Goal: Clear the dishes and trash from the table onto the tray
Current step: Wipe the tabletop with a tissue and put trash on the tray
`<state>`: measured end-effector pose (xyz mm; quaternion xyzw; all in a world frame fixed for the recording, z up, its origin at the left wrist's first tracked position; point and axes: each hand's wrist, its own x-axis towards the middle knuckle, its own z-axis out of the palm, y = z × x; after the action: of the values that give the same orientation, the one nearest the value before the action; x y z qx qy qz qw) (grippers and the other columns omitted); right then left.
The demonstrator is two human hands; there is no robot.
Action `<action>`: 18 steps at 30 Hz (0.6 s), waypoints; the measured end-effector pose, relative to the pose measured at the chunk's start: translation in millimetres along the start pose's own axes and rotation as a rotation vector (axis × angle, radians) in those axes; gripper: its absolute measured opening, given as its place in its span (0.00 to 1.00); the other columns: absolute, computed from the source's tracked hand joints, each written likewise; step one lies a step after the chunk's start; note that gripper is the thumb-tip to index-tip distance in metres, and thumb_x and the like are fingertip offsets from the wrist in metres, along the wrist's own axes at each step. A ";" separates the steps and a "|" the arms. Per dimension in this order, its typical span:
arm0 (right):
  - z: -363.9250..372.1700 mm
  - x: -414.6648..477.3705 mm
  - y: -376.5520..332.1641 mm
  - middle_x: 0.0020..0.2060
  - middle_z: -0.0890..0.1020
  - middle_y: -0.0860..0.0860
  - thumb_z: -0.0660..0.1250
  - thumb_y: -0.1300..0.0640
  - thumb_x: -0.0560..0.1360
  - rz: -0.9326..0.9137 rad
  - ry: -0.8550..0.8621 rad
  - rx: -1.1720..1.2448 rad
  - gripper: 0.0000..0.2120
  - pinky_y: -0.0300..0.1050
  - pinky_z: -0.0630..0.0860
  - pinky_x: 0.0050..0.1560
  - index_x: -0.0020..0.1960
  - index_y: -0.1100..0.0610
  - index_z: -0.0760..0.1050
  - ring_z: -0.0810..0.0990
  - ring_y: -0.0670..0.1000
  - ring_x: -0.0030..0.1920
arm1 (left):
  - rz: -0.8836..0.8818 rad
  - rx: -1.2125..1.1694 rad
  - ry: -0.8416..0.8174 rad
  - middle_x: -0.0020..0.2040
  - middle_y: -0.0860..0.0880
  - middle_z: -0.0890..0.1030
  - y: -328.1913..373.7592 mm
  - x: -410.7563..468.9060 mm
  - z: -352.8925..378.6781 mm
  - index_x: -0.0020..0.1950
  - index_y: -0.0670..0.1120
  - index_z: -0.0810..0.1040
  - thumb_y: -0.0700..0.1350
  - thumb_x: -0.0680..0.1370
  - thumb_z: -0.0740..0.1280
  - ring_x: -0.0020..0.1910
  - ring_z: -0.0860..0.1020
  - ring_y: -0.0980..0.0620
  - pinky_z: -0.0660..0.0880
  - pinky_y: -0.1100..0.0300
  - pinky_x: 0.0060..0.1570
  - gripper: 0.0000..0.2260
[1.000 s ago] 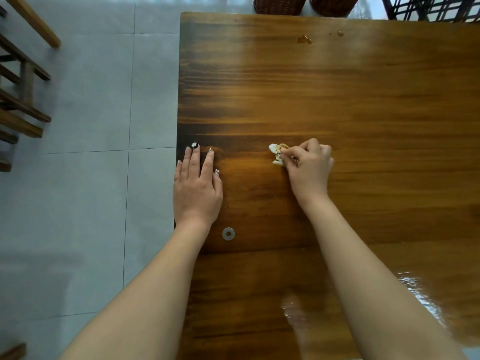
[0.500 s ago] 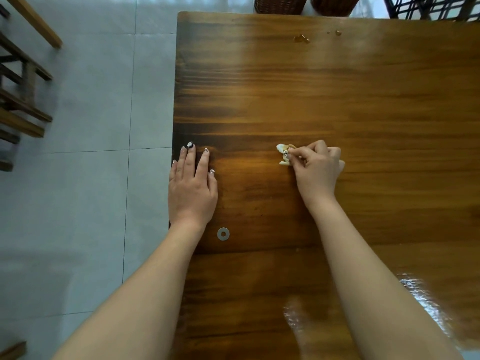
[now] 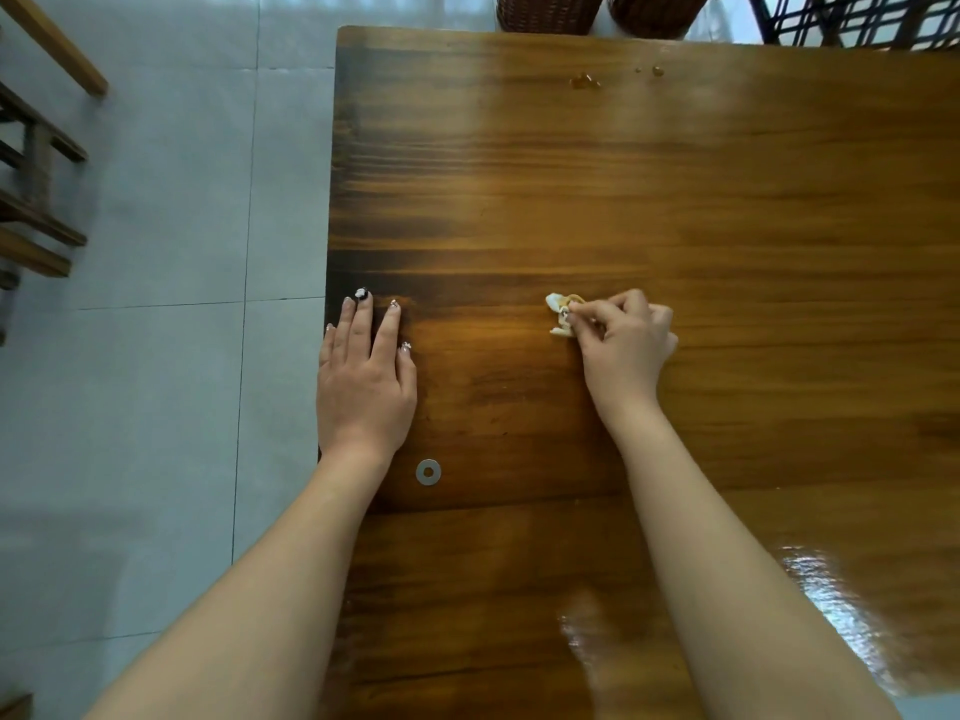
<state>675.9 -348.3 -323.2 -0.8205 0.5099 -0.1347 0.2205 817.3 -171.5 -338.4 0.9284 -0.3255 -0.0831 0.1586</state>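
Note:
A small crumpled scrap of white and tan trash (image 3: 558,314) lies on the brown wooden table (image 3: 649,200), near its middle. My right hand (image 3: 626,345) pinches this scrap with curled fingers, and part of it is hidden under them. My left hand (image 3: 366,376) lies flat on the table at its left edge, fingers straight, holding nothing. No tray and no dishes are in view.
A metal washer (image 3: 428,471) lies on the table just below my left hand. A few brown drops (image 3: 584,81) sit near the far edge. Two wicker baskets (image 3: 550,10) stand beyond the table. Wooden furniture (image 3: 36,163) stands on the tiled floor at left.
My right hand with the scrap has shifted slightly to the right across the table. My left hand has stayed flat at the table's edge.

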 end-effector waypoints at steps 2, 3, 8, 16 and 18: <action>-0.5 0.9 -0.3 0.47 0.75 0.47 0.67 0.51 0.77 0.001 -0.021 -0.003 0.08 0.46 0.56 0.51 0.52 0.50 0.83 0.67 0.54 0.57 | -0.006 -0.003 0.004 0.78 0.46 0.58 0.0 -0.9 -0.1 0.76 0.48 0.62 0.49 0.83 0.55 0.78 0.51 0.48 0.43 0.57 0.73 0.21; -2.7 -3.5 1.2 0.47 0.75 0.47 0.66 0.51 0.77 -0.004 -0.033 -0.008 0.08 0.47 0.56 0.52 0.52 0.50 0.83 0.67 0.53 0.56 | -0.007 -0.006 0.004 0.78 0.46 0.58 0.5 -1.5 0.0 0.76 0.48 0.62 0.48 0.83 0.55 0.78 0.51 0.48 0.43 0.57 0.73 0.21; -13.5 -44.7 20.0 0.47 0.75 0.48 0.69 0.54 0.75 -0.062 -0.043 -0.059 0.08 0.48 0.56 0.51 0.53 0.48 0.83 0.68 0.55 0.53 | -0.002 -0.016 0.005 0.77 0.45 0.58 1.0 -0.9 -0.3 0.76 0.48 0.63 0.48 0.83 0.55 0.78 0.52 0.47 0.44 0.55 0.74 0.21; -9.1 -1.6 3.5 0.51 0.76 0.49 0.65 0.53 0.78 -0.066 -0.024 -0.119 0.10 0.47 0.56 0.52 0.56 0.47 0.82 0.67 0.55 0.56 | -0.006 -0.023 -0.004 0.78 0.46 0.57 2.5 -0.8 -3.3 0.76 0.48 0.62 0.48 0.83 0.55 0.78 0.50 0.48 0.42 0.56 0.73 0.21; -6.7 1.1 0.6 0.51 0.76 0.49 0.64 0.53 0.78 -0.051 -0.016 -0.095 0.10 0.46 0.56 0.52 0.56 0.48 0.82 0.67 0.54 0.56 | -0.002 -0.025 -0.006 0.78 0.46 0.57 2.2 -0.5 -3.7 0.76 0.48 0.62 0.48 0.83 0.55 0.78 0.50 0.48 0.42 0.56 0.73 0.21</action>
<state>672.9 -350.9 -317.7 -0.8438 0.4929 -0.1094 0.1816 816.6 -171.9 -334.1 0.9266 -0.3237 -0.0901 0.1689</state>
